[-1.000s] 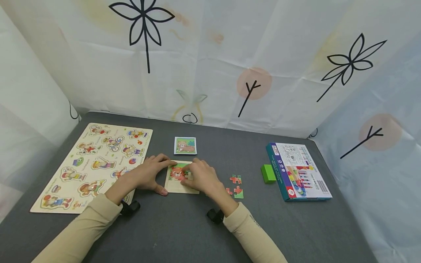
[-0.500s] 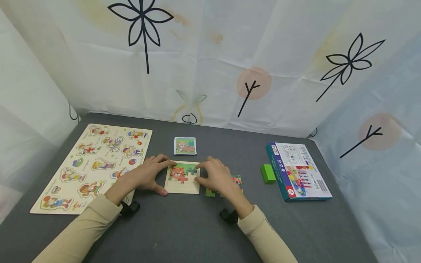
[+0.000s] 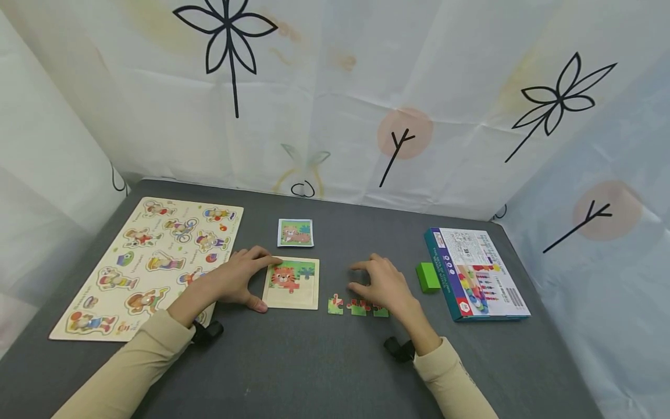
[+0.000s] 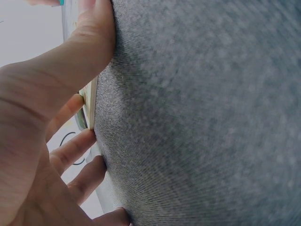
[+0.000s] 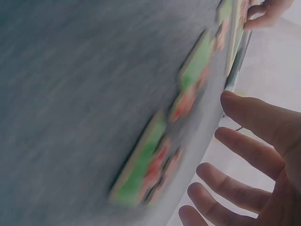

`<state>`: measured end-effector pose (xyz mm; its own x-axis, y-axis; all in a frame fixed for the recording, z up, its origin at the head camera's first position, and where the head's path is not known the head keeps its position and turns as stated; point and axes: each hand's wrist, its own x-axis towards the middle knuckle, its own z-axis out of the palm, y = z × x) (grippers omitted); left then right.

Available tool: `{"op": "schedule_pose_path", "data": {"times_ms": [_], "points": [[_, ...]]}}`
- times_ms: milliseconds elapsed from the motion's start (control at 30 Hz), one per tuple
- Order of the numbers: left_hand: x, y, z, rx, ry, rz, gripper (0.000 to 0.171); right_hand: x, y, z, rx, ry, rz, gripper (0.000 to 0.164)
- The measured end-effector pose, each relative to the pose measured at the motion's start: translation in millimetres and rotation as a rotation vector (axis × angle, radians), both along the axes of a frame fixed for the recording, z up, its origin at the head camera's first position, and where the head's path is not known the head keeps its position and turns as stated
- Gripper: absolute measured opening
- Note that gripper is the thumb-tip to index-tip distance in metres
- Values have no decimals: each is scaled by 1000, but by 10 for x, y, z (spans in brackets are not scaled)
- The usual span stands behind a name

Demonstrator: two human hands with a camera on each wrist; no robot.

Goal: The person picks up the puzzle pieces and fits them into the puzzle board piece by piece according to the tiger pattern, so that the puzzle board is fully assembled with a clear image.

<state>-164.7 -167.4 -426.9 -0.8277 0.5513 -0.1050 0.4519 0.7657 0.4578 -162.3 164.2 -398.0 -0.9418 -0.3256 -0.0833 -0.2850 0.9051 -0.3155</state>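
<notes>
Wooden tray (image 3: 291, 300), left grip (image 3: 238, 280) spread along edge; rightward gap, then right grip (image 3: 383, 285) parted, empty.

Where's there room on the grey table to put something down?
There's bare table between the sleeves, nearer than the puzzle tray. Another gap lies between the small square picture and the box, beyond the right hand. It's crowded around the tray: the left hand touches it and loose pieces lie right.

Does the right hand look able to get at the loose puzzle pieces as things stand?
Probably yes: the right hand hangs near the loose puzzle pieces, holding nothing, with no visible obstacle between. The left hand is well aside, at the small puzzle board.
</notes>
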Motion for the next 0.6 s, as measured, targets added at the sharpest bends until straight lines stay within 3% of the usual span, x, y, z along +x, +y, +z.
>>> {"op": "schedule_pose_path", "data": {"times_ms": [300,600], "points": [[3,10,17,4,-6,0,99,34,286,-30,3,-24,-29,37],[-5,10,7,-8,-9,-2,99,59,371,-50,14,-46,-44,39]]}}
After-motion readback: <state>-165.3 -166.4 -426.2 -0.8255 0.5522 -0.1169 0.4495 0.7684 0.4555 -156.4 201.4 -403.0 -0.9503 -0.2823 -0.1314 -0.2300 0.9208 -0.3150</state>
